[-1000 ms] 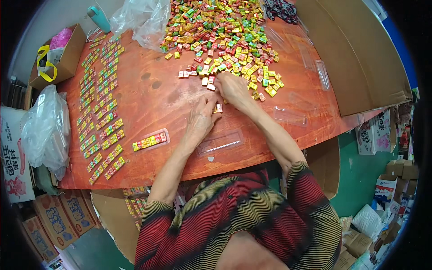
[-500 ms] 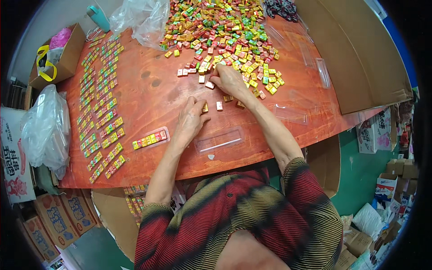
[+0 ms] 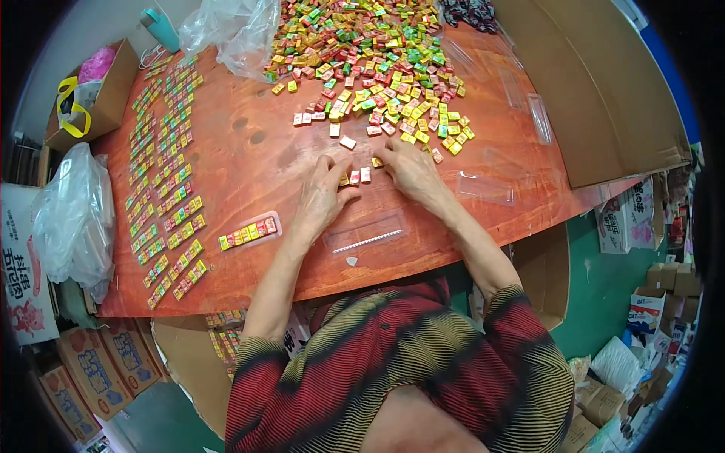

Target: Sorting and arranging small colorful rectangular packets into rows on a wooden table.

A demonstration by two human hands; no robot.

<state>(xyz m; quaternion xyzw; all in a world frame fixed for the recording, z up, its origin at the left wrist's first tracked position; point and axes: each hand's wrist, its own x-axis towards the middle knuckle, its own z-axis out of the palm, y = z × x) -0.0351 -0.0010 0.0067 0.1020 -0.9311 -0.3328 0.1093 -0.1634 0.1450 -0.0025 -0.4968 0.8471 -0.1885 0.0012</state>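
My left hand (image 3: 323, 190) rests on the red-brown table, its thumb and fingers closed around a small yellow box-shaped packet (image 3: 344, 180). Just right of that packet stand two white-and-red packets (image 3: 365, 175) side by side. My right hand (image 3: 411, 175) bends over them from the right, with its fingertips closed on another yellow packet (image 3: 377, 162). Nearer to me lies a clear plastic tray (image 3: 368, 234). A filled tray (image 3: 249, 232) with a row of coloured packets sits left of my left forearm. Beyond my hands is a loose white-and-red packet (image 3: 347, 142).
A large heap of coloured packets (image 3: 370, 53) covers the far middle. Rows of filled trays (image 3: 172, 174) line the left side. Clear bags (image 3: 234, 34) lie at the back left; empty trays (image 3: 485, 186) lie to the right. A tall cardboard box (image 3: 596, 90) borders the right edge.
My right hand has drawn back from the heap's near edge and come down right of my left hand, onto a yellow packet. A second white-and-red packet now shows beside my left fingertips.
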